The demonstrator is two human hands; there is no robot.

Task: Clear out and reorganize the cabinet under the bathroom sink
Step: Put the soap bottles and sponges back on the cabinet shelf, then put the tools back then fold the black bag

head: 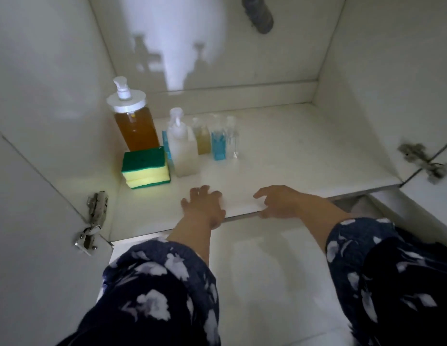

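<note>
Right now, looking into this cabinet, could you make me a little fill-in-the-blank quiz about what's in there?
1. The tall pump bottle in the back left corner holds ____-coloured liquid.
2. The stacked sponges in front of it are yellow and ____.
3. Among the small bottles, the one between the yellowish bottle and the clear bottle holds ____ liquid.
4. Both hands, left hand and right hand, are at the cabinet floor's ____ edge.

Missing words: amber; green; blue; front
</note>
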